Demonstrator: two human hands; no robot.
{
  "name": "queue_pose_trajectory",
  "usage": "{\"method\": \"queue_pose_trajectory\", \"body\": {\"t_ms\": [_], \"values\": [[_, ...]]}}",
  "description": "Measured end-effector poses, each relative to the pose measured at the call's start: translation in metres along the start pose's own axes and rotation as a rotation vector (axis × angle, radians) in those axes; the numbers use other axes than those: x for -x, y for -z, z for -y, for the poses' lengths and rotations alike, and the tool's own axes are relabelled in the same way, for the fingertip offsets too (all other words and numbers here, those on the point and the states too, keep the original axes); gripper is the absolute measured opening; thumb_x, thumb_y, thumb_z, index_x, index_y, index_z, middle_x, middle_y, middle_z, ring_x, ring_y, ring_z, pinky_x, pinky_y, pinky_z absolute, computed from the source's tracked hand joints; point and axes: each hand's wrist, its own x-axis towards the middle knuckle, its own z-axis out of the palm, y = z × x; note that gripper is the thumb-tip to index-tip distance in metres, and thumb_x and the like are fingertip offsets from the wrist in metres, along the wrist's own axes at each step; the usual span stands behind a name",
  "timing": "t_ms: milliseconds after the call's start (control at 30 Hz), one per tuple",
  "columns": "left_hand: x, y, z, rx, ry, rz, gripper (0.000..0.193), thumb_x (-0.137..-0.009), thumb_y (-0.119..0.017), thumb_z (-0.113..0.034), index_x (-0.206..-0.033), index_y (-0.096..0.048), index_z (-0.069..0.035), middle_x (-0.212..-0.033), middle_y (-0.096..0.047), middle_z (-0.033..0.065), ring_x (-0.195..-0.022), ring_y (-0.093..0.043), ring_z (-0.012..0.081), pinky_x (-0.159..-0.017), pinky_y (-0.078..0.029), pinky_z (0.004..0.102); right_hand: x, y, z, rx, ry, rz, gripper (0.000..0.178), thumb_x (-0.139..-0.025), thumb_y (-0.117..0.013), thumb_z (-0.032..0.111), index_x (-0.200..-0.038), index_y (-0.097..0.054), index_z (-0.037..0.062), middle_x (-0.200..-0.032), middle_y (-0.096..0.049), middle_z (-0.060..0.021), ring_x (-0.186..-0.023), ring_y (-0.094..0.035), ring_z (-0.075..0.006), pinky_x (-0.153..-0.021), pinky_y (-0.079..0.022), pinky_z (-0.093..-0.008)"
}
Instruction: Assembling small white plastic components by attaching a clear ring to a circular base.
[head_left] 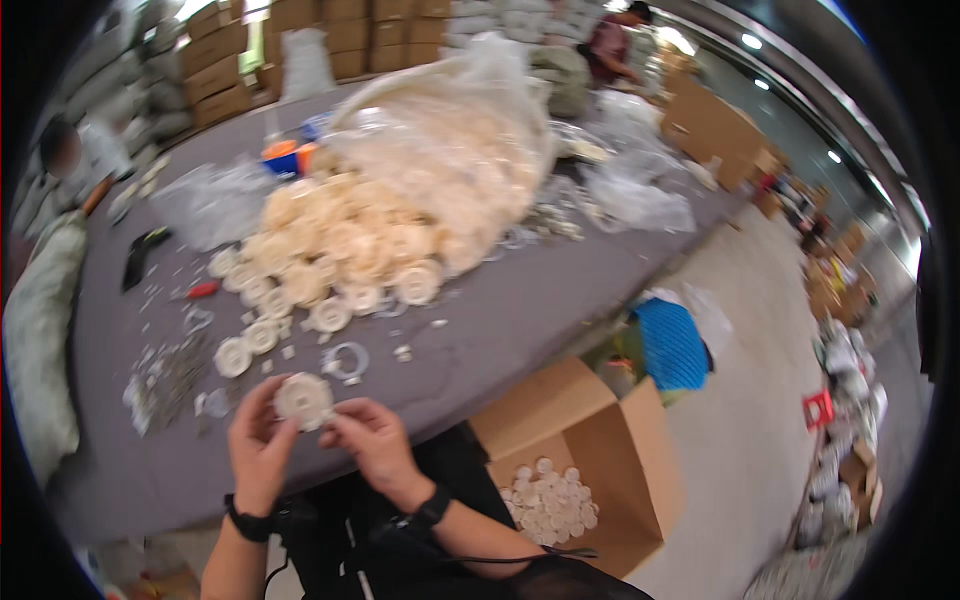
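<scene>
One cream disc [303, 398] sits at eight o'clock in the head view, above the tabletop [490, 345], held in the left hand [258, 432]. The right hand [376, 440], fingertips pinched narrow, meets its four o'clock edge. A disc pile [345, 235] lies at ten; an open cardboard box [648, 470] holding pale discs [548, 502], at five.

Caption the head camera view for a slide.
Left hand holding a cream disc, right hand at its edge, before a heap of similar pieces on a grey table.
</scene>
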Motion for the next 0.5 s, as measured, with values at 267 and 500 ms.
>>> {"method": "queue_pose_trajectory", "body": {"t_ms": [267, 500], "values": [[0.019, -0.002, 0.000, -0.409, -0.161, -0.140, 0.051, -0.075, -0.063, 0.006, -0.124, -0.051, -0.003, -0.126, -0.052, 0.0152, -0.098, -0.061, 0.0200, -0.078, -0.054, 0.0289, 0.012, -0.017, 0.013, 0.303, 0.090, 0.001, 0.010, -0.087, -0.054, -0.002, -0.095, -0.058, -0.0052, -0.086, -0.064, -0.0127, -0.075, -0.064, -0.0169, -0.071, -0.053, -0.0277], [0.025, -0.003, 0.000, -0.496, -0.235, -0.013, 0.049, -0.075, -0.061, 0.006, -0.122, -0.053, -0.005, -0.123, -0.053, 0.0153, -0.099, -0.060, 0.0239, -0.078, -0.054, 0.0299, 0.016, -0.023, 0.018, 0.397, 0.103, -0.017, 0.011, -0.086, -0.054, -0.004, -0.096, -0.058, -0.0062, -0.084, -0.064, -0.0123, -0.077, -0.065, -0.0173, -0.074, -0.054, -0.0276]]}}
